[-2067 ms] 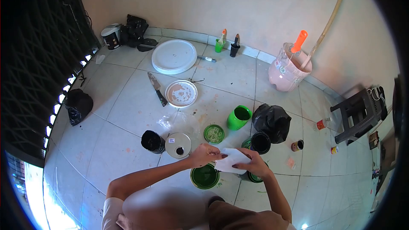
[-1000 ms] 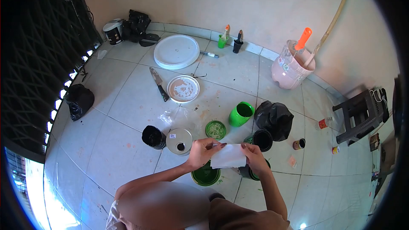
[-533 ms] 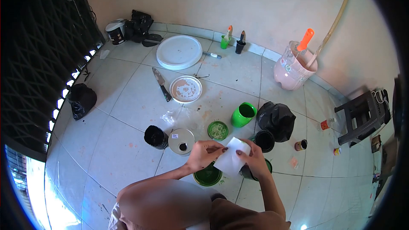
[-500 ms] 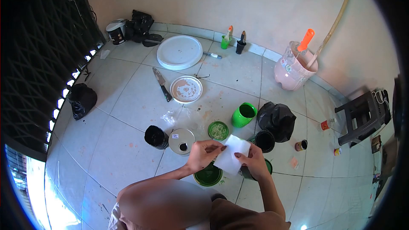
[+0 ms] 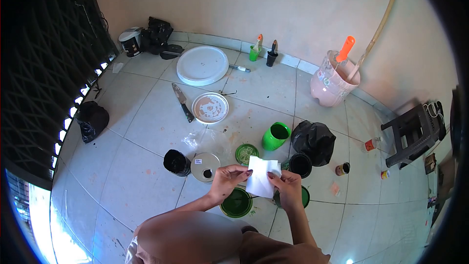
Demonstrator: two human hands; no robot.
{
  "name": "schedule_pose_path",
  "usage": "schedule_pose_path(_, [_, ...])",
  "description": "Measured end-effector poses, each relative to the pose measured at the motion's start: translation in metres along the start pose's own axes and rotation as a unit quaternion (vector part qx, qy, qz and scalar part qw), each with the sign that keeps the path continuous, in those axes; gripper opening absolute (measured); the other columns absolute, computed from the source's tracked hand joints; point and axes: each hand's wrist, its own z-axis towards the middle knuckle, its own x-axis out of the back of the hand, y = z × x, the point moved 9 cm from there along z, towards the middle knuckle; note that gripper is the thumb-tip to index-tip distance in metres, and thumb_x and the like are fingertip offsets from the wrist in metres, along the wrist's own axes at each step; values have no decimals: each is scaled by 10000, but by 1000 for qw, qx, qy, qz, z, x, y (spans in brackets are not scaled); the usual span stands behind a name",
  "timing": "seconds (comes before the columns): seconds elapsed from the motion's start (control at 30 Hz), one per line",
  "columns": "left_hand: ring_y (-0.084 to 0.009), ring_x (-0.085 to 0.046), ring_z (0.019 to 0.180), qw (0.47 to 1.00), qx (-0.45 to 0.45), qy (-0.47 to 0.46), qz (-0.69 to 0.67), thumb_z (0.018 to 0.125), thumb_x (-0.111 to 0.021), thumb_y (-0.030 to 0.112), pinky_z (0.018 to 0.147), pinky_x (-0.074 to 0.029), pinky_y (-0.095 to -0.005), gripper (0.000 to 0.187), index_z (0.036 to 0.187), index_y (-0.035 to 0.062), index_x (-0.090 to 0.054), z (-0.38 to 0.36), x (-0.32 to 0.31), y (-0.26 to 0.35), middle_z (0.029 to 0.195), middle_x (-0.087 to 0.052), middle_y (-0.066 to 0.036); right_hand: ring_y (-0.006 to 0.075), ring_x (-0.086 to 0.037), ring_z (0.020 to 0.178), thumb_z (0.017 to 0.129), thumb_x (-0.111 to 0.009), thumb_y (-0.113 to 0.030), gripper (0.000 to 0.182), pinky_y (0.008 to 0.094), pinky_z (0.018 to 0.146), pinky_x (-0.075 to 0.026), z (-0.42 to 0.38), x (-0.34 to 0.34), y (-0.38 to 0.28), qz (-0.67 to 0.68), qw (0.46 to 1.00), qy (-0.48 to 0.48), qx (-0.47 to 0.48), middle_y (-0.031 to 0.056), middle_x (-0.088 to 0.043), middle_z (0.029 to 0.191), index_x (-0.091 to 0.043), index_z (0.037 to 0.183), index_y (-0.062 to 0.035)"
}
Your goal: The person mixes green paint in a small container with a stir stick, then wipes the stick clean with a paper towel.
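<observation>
A folded piece of white paper (image 5: 259,180) is held up between my two hands. My left hand (image 5: 228,180) pinches its left edge with thumb and fingers. On the right edge, my right hand (image 5: 286,187) grips it, thumb on the front face. Below the paper stand an open can of green paint (image 5: 237,203) and another green container (image 5: 305,196), partly hidden by my right hand. Just beyond the paper lie a green-smeared lid (image 5: 247,154) and a bright green container (image 5: 276,137). A dark open can (image 5: 300,165) is to the right.
A black container (image 5: 177,163) and a round metal lid (image 5: 205,167) are at left. Farther off lie a knife (image 5: 182,102), a paint-marked lid (image 5: 210,108) and a large white lid (image 5: 202,65). A pink bucket (image 5: 334,80), black bag (image 5: 313,143) and dark stool (image 5: 415,132) are right.
The paper has turned from tilted to nearly upright and shifted slightly left. Both hands keep hold of it. The whole view has shifted a little.
</observation>
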Motion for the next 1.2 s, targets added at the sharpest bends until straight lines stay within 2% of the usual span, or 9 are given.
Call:
schedule_pose_path(0.1, [-169, -622, 1063, 925, -168, 97, 327, 901, -660, 29, 931, -512, -334, 462, 1331, -36, -506, -20, -11, 47, 1193, -645, -125, 62, -585, 680, 776, -780, -36, 163, 220, 629, -471, -3, -4, -4, -26, 997, 64, 39, 39, -688, 798, -696, 901, 27])
schedule_pose_path(0.23, [-249, -564, 1231, 979, -93, -59, 170, 893, -684, 129, 992, -466, -365, 790, 1519, 20, -214, -25, -39, 18, 1303, -580, -193, 57, -569, 647, 752, -802, -47, 170, 220, 605, -459, -7, -16, 5, -14, 995, 96, 27, 33, -680, 781, -675, 853, 5])
schedule_pose_path(0.43, [-174, -619, 1073, 973, -7, -78, 218, 858, -711, 91, 943, -486, -326, 672, 1430, -7, -373, -31, -49, 22, 1202, -628, -128, 18, -481, 674, 983, -568, -162, 222, 203, 589, -371, -5, -31, 20, 58, 998, 2, 18, -41, -594, 754, -629, 792, -65])
schedule_pose_path(0.53, [-130, -613, 1015, 996, 40, -71, 48, 853, -706, 62, 925, -490, -308, 528, 1329, -4, -487, -30, -34, -3, 1163, -637, -80, 10, -436, 653, 983, -568, -152, 223, 202, 568, -333, -1, -22, 3, -49, 996, 9, 74, -54, -580, 746, -616, 778, -79])
schedule_pose_path(0.67, [-121, -602, 1059, 975, 136, -37, -171, 909, -579, -32, 945, -476, -299, 375, 1282, -2, -543, -29, -21, 1, 1164, -638, -61, -7, -432, 640, 985, -576, -173, 263, 193, 564, -342, 10, 5, -14, 17, 993, 69, 91, -53, -575, 718, -601, 762, -36])
schedule_pose_path(0.8, [-112, -555, 1104, 982, 129, -21, -138, 966, -528, 35, 976, -431, -305, 364, 1328, -2, -520, -29, -16, -10, 1197, -624, -62, -13, -433, 628, 956, -631, -181, 238, 199, 519, -332, 9, 17, -26, -72, 983, 105, 135, -53, -565, 685, -610, 789, -12])
schedule_pose_path(0.9, [-92, -521, 1114, 994, 76, -22, -81, 992, -505, 84, 979, -411, -290, 369, 1349, -9, -502, -21, -16, -4, 1199, -616, -51, 51, -494, 562, 905, -683, -166, 169, 241, 494, -371, 10, 18, -46, -332, 902, 145, 235, 11, -607, 697, -629, 837, -21])
schedule_pose_path(1.03, [-83, -502, 1113, 997, 65, -5, -45, 1020, -472, 142, 975, -400, -265, 411, 1413, 29, -434, -13, -17, -28, 1180, -584, -14, 291, -613, 598, 842, -708, -139, 125, 361, 540, -479, -6, -35, -66, -493, 767, 126, 391, 130, -650, 841, -649, 909, -51])
schedule_pose_path(1.2, [-78, -497, 1092, 979, 84, 67, -175, 1047, -446, 266, 928, -435, -260, 390, 1397, 94, -428, -22, -35, -10, 1167, -542, 16, 327, -640, 874, 850, -644, -74, 234, 378, 730, -522, -15, -89, -49, -401, 830, -19, 387, 169, -657, 1041, -639, 1081, -41])
